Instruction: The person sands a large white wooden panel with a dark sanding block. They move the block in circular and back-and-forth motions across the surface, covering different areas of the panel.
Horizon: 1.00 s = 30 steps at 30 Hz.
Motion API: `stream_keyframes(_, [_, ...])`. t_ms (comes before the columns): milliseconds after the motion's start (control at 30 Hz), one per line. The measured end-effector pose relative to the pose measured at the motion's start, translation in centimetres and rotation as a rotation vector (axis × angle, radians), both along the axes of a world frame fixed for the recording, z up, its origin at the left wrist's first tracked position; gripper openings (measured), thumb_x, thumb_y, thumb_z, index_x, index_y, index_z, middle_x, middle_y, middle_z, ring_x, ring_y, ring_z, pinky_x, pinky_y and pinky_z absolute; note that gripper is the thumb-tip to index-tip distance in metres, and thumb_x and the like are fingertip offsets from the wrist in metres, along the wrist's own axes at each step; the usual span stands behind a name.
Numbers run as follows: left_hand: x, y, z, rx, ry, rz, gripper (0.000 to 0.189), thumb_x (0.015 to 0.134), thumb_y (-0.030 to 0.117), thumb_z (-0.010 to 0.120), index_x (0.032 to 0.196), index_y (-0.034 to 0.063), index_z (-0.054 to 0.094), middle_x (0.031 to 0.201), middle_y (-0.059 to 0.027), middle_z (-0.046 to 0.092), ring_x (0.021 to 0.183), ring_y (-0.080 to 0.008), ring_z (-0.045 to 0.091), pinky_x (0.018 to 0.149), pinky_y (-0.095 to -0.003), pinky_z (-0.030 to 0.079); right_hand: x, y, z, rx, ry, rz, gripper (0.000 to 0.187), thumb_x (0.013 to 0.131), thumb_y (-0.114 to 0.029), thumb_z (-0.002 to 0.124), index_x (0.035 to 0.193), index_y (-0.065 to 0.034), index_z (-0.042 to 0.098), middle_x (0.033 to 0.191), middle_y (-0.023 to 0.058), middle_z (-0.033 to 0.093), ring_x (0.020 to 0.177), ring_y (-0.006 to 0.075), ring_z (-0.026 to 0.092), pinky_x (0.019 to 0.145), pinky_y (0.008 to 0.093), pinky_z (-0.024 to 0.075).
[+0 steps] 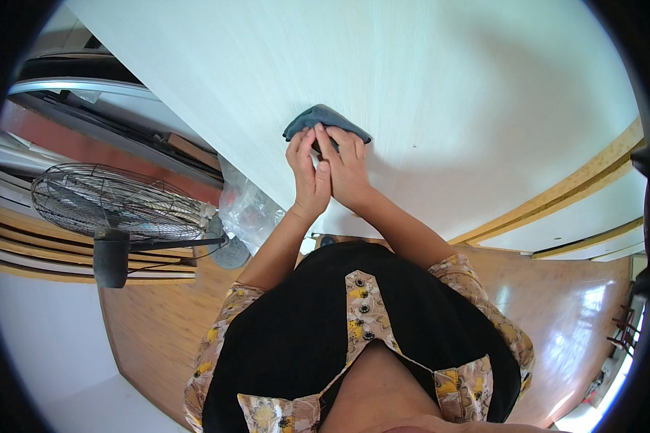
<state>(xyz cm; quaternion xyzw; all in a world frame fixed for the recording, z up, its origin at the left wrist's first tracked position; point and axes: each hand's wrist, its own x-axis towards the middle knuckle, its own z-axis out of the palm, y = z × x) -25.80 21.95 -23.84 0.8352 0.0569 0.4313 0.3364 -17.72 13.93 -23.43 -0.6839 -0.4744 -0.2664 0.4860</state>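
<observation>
A folded dark blue-grey cloth [320,115] lies against a large white wood-grain panel [401,65]. Fingers of my left hand [311,181] hold the cloth's near left part. My right hand [351,168] is on its right part, close beside the left, with the thumbs side by side. Together the hands hide the cloth's lower side. A small dark speck [414,145] marks the panel right of the cloth.
To the left stands a black wire-caged pedestal fan [119,203], with a crumpled clear plastic bag [249,197] next to it. Stacked boards [86,249] lie behind the fan. Yellow-edged white panels [552,233] stand at right. Wood-look flooring [563,308] spreads below.
</observation>
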Motion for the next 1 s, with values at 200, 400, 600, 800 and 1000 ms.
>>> stream_keyframes(200, [1.0, 0.0, 0.0, 0.208, 0.083, 0.259, 0.058, 0.101, 0.03, 0.055, 0.151, 0.0018, 0.041, 0.154, -0.0254, 0.028, 0.144, -0.0457, 0.025, 0.121, -0.0562, 0.018, 3.6, -4.4, 3.5, 0.166, -0.137, 0.074, 0.044, 0.081, 0.001, 0.064, 0.125, -0.005, 0.067, 0.116, 0.0148, 0.064, 0.101, 0.0309, 0.062, 0.09, 0.0449, 0.048])
stream_keyframes(400, [3.0, 6.7, 3.4, 0.313, -0.183, 0.48, 0.053, 0.098, 0.03, 0.06, 0.142, 0.0051, 0.044, 0.151, -0.0224, 0.028, 0.148, -0.0499, 0.016, 0.12, -0.0668, 0.007, 10.3, -7.7, 7.4, 0.24, -0.412, -0.398, 0.041, 0.086, -0.005, 0.066, 0.127, -0.0099, 0.064, 0.139, 0.0113, 0.047, 0.119, 0.0328, 0.049, 0.104, 0.0457, 0.0353])
stream_keyframes(600, [4.4, 5.5, 1.8, 0.446, -0.232, 0.501, 0.044, 0.092, 0.033, 0.066, 0.13, 0.0124, 0.054, 0.146, -0.0163, 0.036, 0.147, -0.0457, 0.024, 0.12, -0.0654, 0.003, 11.5, -6.5, 7.5, 0.133, -0.539, -0.556, 0.029, 0.089, -0.025, 0.064, 0.116, -0.0249, 0.075, 0.143, 0.003, 0.055, 0.139, 0.0306, 0.043, 0.118, 0.0474, 0.0217])
stream_keyframes(800, [2.2, 5.6, -5.4, 0.843, -0.097, 0.392, 0.027, 0.084, 0.039, 0.073, 0.111, 0.0347, 0.067, 0.139, 0.001, 0.049, 0.144, -0.0294, 0.036, 0.123, -0.0603, 0.007, 11.4, -6.8, 7.3, 0.064, -0.528, -0.568, 0.031, 0.091, -0.028, 0.063, 0.119, -0.024, 0.074, 0.146, 0.0044, 0.057, 0.145, 0.0331, 0.041, 0.123, 0.0491, 0.0166])
stream_keyframes(1000, [-2.1, 13.3, -7.9, 0.583, -0.209, 0.528, 0.029, 0.095, 0.032, 0.062, 0.123, 0.0265, 0.057, 0.146, -0.0078, 0.044, 0.147, -0.0379, 0.031, 0.121, -0.065, 0.01, 11.6, -6.5, 7.3, 0.092, -0.592, -0.576, 0.031, 0.095, -0.03, 0.059, 0.122, -0.0213, 0.072, 0.147, 0.0059, 0.057, 0.146, 0.0357, 0.04, 0.123, 0.0488, 0.0177])
